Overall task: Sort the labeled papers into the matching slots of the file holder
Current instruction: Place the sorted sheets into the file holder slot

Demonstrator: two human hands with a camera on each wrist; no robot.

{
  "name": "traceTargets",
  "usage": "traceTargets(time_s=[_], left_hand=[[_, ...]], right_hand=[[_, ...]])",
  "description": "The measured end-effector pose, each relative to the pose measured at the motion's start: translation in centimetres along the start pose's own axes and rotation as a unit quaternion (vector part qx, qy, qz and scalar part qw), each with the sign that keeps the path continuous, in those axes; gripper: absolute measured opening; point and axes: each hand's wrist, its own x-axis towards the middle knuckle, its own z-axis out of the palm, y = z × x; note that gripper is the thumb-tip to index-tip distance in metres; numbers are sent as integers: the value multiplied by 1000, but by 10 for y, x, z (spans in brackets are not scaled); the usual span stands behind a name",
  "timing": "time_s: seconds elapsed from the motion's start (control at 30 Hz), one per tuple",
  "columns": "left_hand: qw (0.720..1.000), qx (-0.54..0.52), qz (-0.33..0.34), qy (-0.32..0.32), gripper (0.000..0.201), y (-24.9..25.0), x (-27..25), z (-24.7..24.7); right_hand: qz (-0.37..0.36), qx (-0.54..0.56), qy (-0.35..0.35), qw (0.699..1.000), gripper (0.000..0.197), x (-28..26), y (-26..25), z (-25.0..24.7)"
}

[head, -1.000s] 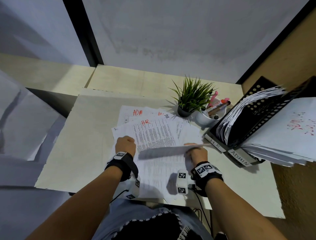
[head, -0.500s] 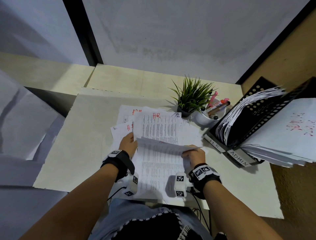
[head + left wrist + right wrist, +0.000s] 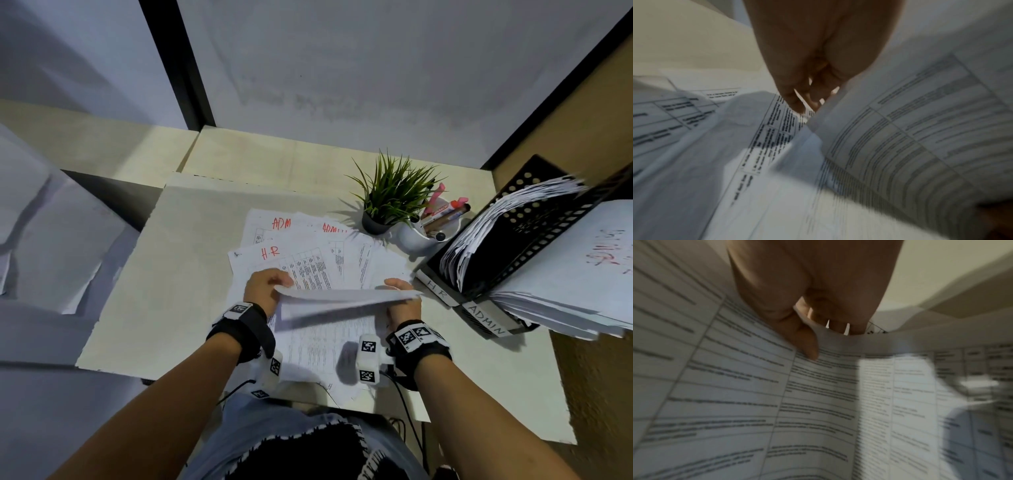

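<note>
A printed sheet [image 3: 346, 301] hangs just above the paper pile, seen almost edge-on. My left hand [image 3: 277, 287] pinches its left corner and my right hand [image 3: 400, 291] grips its right edge. In the left wrist view my left hand [image 3: 812, 104] has curled fingers on the sheet [image 3: 920, 129]. The right wrist view shows my right hand [image 3: 818, 344] with its thumb on the printed face of the sheet [image 3: 777, 394]. Loose papers [image 3: 308, 260] marked HR and ADM in red lie fanned on the desk. The black file holder [image 3: 520, 240] stands at right, with slots tagged HR [image 3: 436, 289] and ADMIN [image 3: 486, 320].
A small potted plant [image 3: 390, 198] and a white cup of markers [image 3: 428, 229] stand between the pile and the holder. Both holder slots bulge with paper, and a thick stack [image 3: 565, 291] spills over its right side. A partition wall rises behind the desk [image 3: 154, 291].
The sheet was tipped up to show its red HR mark, then lowered back to nearly edge-on. My left hand came off the pile and took its left corner.
</note>
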Motion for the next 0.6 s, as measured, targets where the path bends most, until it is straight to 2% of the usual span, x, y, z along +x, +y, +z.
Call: traceTargets(time_s=[0.03, 0.1, 0.17, 0.27, 0.33, 0.4, 0.47, 0.6], left_hand=[[998, 33, 5, 52, 45, -3, 2, -2], [983, 82, -27, 161, 35, -7, 5, -9], [968, 100, -107, 204, 37, -10, 6, -15], [950, 141, -192, 202, 58, -12, 5, -14], [947, 154, -192, 208, 66, -12, 7, -12], [951, 138, -183, 207, 68, -12, 10, -14], [959, 121, -163, 198, 57, -12, 13, -18], [966, 166, -100, 174, 15, -7, 14, -30]], right_hand=[[-4, -29, 13, 999, 22, -6, -7, -5], [-17, -98, 6, 995, 29, -10, -4, -3], [-20, -125, 3, 992, 31, -12, -4, -1], [-11, -148, -21, 989, 29, -5, -2, -2], [-13, -169, -38, 985, 27, -3, 3, 1], [-12, -132, -49, 990, 28, 2, 10, 2], [-13, -139, -55, 989, 28, 6, 14, 2], [3, -165, -66, 984, 32, 19, 20, -5]])
